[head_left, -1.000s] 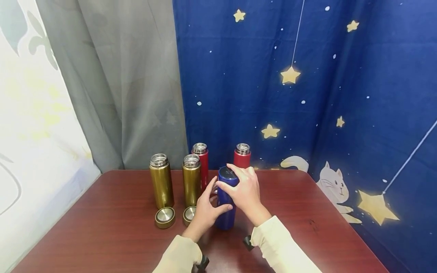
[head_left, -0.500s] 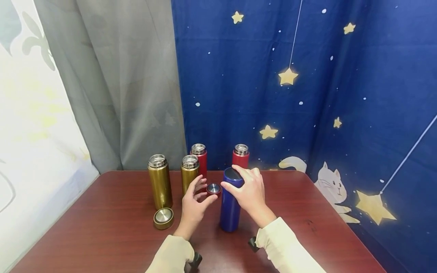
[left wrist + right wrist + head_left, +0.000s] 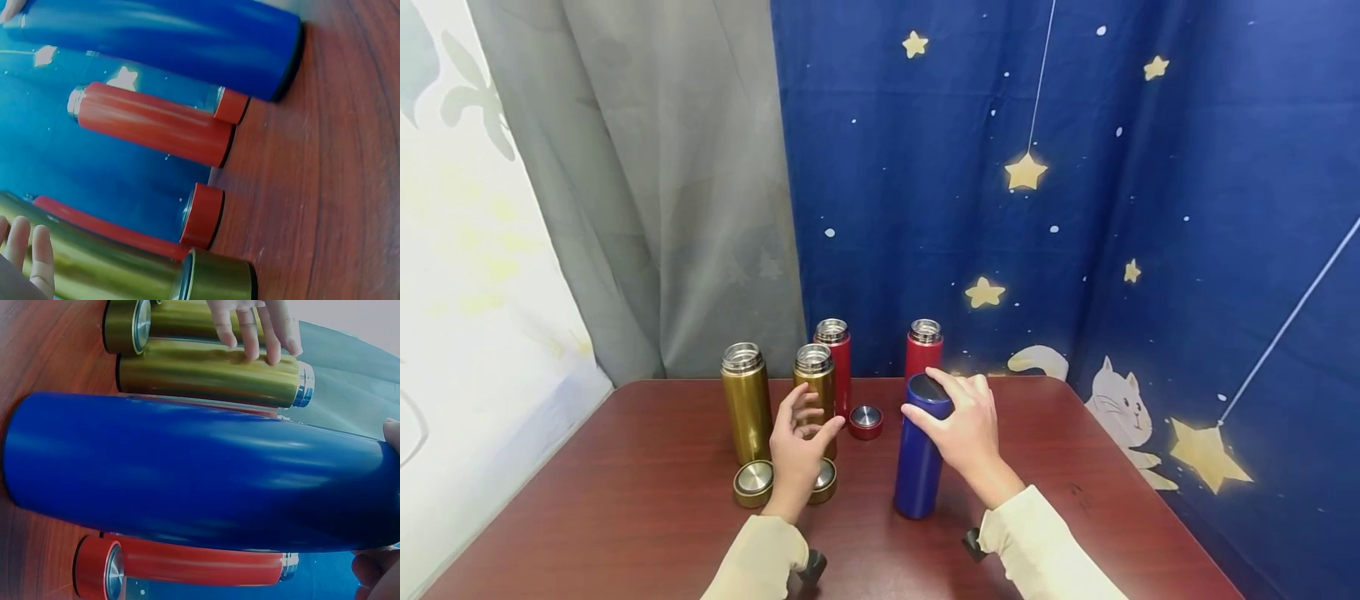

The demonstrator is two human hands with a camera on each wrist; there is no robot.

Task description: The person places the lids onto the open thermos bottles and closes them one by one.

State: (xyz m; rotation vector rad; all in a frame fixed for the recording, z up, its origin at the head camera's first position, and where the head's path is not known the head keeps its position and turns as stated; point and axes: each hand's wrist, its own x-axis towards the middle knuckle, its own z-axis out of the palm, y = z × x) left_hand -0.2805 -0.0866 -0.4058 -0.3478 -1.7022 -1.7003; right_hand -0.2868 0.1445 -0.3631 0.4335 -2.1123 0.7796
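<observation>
My right hand grips the blue thermos flask around its dark-topped lid, thumb on the near-left side. Upright or slightly tilted, the flask has its base at the tabletop; its blue body fills the right wrist view. To its left, my left hand holds nothing, fingers loosely bent and thumb apart. It overlaps a gold flask with no lid on. That flask's gold lid shows partly behind the wrist. Beyond the hands, a red lid lies with its steel inside up.
Another open gold flask stands at left, its lid before it. Two open red flasks stand farther back, one left and one right. A second red lid shows in the left wrist view. Curtains hang behind the brown table.
My left hand has drawn away from the blue flask toward the left, uncovering the red lid. My right hand has shifted the blue flask a little to the right and nearer.
</observation>
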